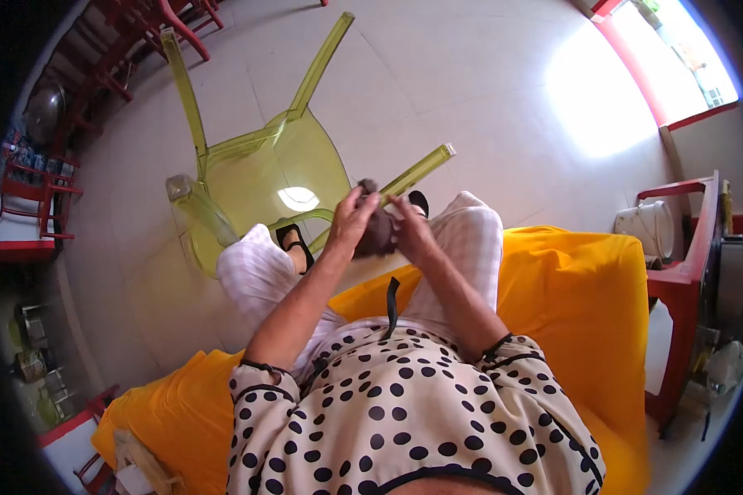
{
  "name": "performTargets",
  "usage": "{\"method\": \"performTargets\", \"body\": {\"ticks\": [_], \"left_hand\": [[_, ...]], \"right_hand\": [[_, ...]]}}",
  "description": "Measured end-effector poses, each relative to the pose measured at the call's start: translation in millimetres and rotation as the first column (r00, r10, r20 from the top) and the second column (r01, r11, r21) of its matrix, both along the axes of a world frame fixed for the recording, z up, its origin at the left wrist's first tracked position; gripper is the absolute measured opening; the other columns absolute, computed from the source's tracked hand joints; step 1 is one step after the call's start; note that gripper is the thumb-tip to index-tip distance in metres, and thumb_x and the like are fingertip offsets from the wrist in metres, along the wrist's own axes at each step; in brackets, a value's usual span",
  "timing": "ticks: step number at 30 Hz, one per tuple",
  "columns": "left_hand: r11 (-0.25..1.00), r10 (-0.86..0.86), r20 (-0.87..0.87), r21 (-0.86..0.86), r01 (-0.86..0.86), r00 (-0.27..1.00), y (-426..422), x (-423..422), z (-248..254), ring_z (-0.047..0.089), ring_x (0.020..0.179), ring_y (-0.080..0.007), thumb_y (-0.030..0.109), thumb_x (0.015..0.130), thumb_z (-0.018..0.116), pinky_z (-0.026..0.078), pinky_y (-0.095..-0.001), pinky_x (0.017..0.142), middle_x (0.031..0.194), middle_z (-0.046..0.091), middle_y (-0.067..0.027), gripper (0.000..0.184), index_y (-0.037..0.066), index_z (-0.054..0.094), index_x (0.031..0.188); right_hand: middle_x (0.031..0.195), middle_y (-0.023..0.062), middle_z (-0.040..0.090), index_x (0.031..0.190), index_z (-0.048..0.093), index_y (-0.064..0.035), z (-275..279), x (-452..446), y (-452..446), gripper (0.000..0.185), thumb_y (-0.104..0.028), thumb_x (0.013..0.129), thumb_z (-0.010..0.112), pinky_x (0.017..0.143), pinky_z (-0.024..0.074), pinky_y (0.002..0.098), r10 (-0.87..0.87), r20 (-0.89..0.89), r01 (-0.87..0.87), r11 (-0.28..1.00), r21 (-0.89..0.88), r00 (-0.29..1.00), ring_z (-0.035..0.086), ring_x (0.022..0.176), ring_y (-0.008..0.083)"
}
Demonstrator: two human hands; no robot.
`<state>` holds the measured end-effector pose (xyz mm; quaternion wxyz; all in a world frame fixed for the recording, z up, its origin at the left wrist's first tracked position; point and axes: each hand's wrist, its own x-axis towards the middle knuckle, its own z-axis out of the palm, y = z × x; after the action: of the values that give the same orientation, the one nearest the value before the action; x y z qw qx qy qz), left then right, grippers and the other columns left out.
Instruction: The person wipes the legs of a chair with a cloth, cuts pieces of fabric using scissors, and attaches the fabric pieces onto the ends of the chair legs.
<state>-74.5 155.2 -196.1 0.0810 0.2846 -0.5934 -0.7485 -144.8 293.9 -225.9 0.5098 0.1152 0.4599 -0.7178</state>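
A dark bundle [377, 233] is being gripped by left hand [352, 221] and right hand [413, 233]; a white bucket [642, 228] is being kept near red furniture [690, 272].

Head view. Left hand [352, 221] grips a dark brown, soft-looking bundle [376, 233]; right hand [411, 233] is at its right side, fingers bent, exact contact unclear. Both hands are above the gap between the knees. Translucent yellow-green plastic chair [276, 165]: tipped over on the pale tiled floor [470, 74], legs raised, one leg extending right just beyond the hands. Bright orange-yellow cloth [574, 289] covers the seat beneath the person. Far left: dark red wooden chairs [26, 191]. Right: white cylindrical bucket [645, 229] beside a red frame [692, 276].
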Motion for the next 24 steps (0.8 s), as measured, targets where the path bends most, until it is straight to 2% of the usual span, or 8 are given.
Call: {"method": "performTargets", "body": {"ticks": [1,4,5,6,12,17,21,24], "left_hand": [[0.977,-0.211,-0.080,-0.026,0.210,0.974,2.0,-2.3,4.3,0.056,0.092,-0.0143,0.035,0.085,0.063,0.045,-0.0257,0.083,0.104,0.059,-0.0066,0.045,0.001,0.056,0.113],[0.540,-0.405,0.182,-0.743,0.395,0.896,14.3,12.8,49.2,0.054,0.104,-0.0253,0.035,0.081,0.066,0.044,-0.0368,0.088,0.118,0.055,-0.0151,0.051,0.004,0.054,0.120],[0.304,-0.414,0.289,-0.850,0.430,0.863,11.2,19.6,78.8,0.053,0.107,-0.0279,0.034,0.079,0.066,0.043,-0.0391,0.090,0.121,0.054,-0.0160,0.052,0.006,0.054,0.121],[0.050,-0.390,0.393,-0.894,0.445,0.833,7.0,26.0,106.2,0.052,0.109,-0.0305,0.032,0.077,0.067,0.042,-0.0414,0.091,0.123,0.052,-0.0170,0.054,0.008,0.054,0.123],[-0.601,-0.048,-0.090,-0.793,-0.101,0.995,-81.2,42.8,254.5,0.051,0.104,-0.0223,0.029,0.079,0.063,0.040,-0.0381,0.086,0.112,0.058,-0.0033,0.038,0.016,0.058,0.114],[-0.293,0.149,0.218,-0.922,0.253,0.965,-148.0,56.7,247.9,0.061,0.080,-0.0246,0.028,0.086,0.059,0.046,-0.0352,0.073,0.089,0.063,-0.0099,0.032,0.007,0.060,0.110],[0.313,0.039,0.288,-0.913,0.262,0.957,-157.9,49.0,232.7,0.056,0.056,-0.0135,0.024,0.087,0.058,0.043,-0.0280,0.053,0.061,0.057,-0.0064,0.025,0.003,0.064,0.100],[0.422,-0.020,0.308,-0.860,0.288,0.951,-144.8,39.0,235.6,0.048,0.052,-0.0060,0.018,0.088,0.056,0.039,-0.0233,0.050,0.056,0.050,-0.0001,0.021,0.002,0.064,0.098]], "right_hand": [[0.113,0.0077,0.057,0.123,0.047,-0.0106,-3.6,22.8,-8.7,0.046,-0.042,0.090,0.051,0.087,0.0473,0.0343,-0.029,0.085,0.054,0.948,-0.313,0.996,0.057,0.101,0.0197],[0.115,0.0082,0.056,0.123,0.047,-0.0068,-19.9,41.1,2.3,0.039,-0.033,0.094,0.044,0.092,0.0464,0.0359,-0.018,-0.322,-0.095,0.938,-0.332,0.947,0.057,0.102,0.0200],[0.114,0.0081,0.057,0.121,0.048,-0.0060,-17.2,36.2,3.1,0.038,-0.032,0.094,0.045,0.092,0.0467,0.0359,0.020,-0.028,-0.029,0.915,-0.403,0.999,0.058,0.101,0.0203],[0.114,0.0081,0.057,0.119,0.049,-0.0051,-15.2,32.6,4.1,0.037,-0.031,0.094,0.045,0.092,0.0469,0.0359,0.078,0.265,0.052,0.891,-0.450,0.961,0.058,0.101,0.0206],[0.095,0.0108,0.063,0.100,0.059,-0.0076,-41.1,34.9,6.0,0.029,-0.028,0.085,0.045,0.086,0.0487,0.0402,-0.267,0.252,0.316,0.932,-0.177,0.930,0.061,0.092,0.0245],[0.083,0.0102,0.064,0.080,0.061,-0.0105,-160.8,-20.8,3.0,0.026,-0.030,0.078,0.045,0.073,0.0511,0.0421,-0.389,0.377,0.506,0.812,-0.292,0.841,0.061,0.076,0.0284],[0.095,0.0098,0.066,0.090,0.064,-0.0112,-177.2,-54.8,-23.7,0.031,-0.031,0.077,0.046,0.081,0.0489,0.0454,-0.648,0.332,0.617,0.759,0.206,0.686,0.061,0.085,0.0300],[0.104,0.0114,0.064,0.102,0.062,-0.0102,-171.4,-66.3,-27.2,0.037,-0.036,0.082,0.044,0.081,0.0502,0.0487,-0.608,0.344,0.541,0.794,0.279,0.715,0.062,0.090,0.0318]]}}
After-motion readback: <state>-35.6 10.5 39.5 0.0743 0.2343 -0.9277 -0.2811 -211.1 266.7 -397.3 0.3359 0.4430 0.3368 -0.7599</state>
